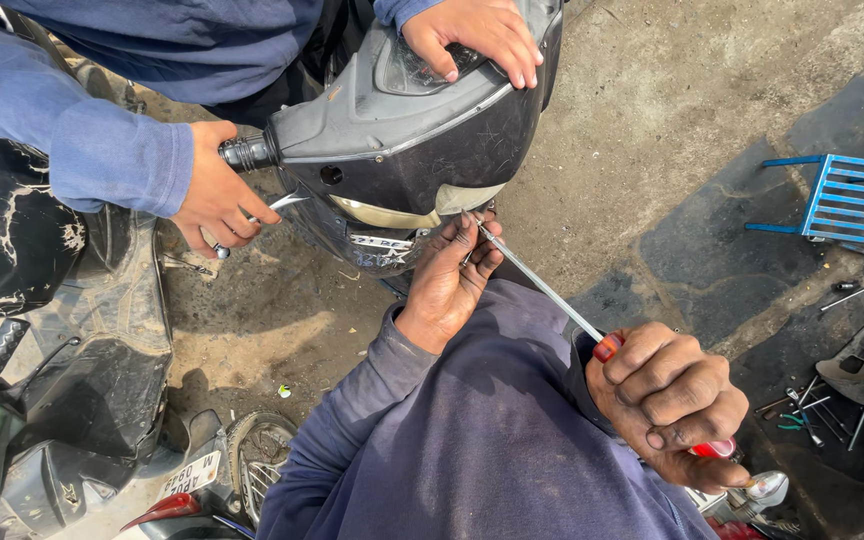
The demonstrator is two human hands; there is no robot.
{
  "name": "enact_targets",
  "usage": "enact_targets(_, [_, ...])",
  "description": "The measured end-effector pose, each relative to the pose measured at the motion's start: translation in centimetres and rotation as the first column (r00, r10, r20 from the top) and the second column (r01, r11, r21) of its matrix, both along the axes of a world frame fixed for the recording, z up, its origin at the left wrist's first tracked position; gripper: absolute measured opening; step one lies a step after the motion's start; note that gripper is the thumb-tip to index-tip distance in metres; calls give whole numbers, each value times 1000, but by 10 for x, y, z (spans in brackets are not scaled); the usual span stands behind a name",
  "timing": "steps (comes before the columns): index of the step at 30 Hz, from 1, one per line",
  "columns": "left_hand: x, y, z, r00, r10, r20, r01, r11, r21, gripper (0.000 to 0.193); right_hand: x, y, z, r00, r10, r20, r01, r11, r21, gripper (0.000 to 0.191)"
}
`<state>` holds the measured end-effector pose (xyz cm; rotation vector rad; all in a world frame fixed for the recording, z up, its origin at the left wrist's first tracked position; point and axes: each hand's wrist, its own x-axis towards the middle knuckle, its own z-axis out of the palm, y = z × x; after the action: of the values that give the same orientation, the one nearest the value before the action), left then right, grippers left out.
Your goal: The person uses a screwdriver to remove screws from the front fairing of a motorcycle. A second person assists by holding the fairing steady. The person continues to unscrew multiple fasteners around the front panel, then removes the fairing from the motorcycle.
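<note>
Head view, looking down on a scooter's front end. Right hand (670, 400) is closed in a full fist on the red handle of a long screwdriver (542, 290) — fingers together, clamped hard on the grip, thumb wrapped over. Shaft runs up-left to the lower edge of the black headlamp cowl (402, 130). Left hand (449, 280) sits at the tip end, fingers curled together around the shaft and touching the cowl's underside. It appears to steady the tip so the blade stays seated. Fastener itself is hidden behind the fingers; cannot tell its type.

A co-worker in a blue sleeve has two hands on the job. One hand (472, 35) lies flat on top of the cowl, apparently keeping it from shifting. The other hand (217, 195) is at the handlebar grip (247, 152) and brake lever, fingers half closed.

Count:
- screwdrivers in use — 1
- hands on the cowl assy — 3, plus 1 at the bar
- blue metal rack (842, 200) on the ground at right — 1
- loose tools (822, 405) spread on a dark mat near it — several, approx. no. only, too small to count
- other scooter, parked at left, w/ seat (2, 230) and rear plate in view — 1
</note>
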<state>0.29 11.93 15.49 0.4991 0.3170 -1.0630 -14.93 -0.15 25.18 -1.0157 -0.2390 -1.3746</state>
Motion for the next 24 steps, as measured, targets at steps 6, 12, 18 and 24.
enact_targets(6, [9,-11,-8,1000,6,-11,-7,999,-49,17,7,-15,-8,999,-17,37,16,999,27,61])
enact_targets(12, [15,-29,-14,998,37,-43,-40,995,-91,14,7,-44,-15,1000,13,23,-15,997,80,62])
enact_targets(18, [24,-41,-11,998,65,18,-64,997,-49,10,24,-60,-3,997,49,57,-54,994,92,59])
enact_targets(24, [36,-57,11,995,-97,33,98,995,-21,15,71,-73,36,937,296,-185,-341,891,-301,59])
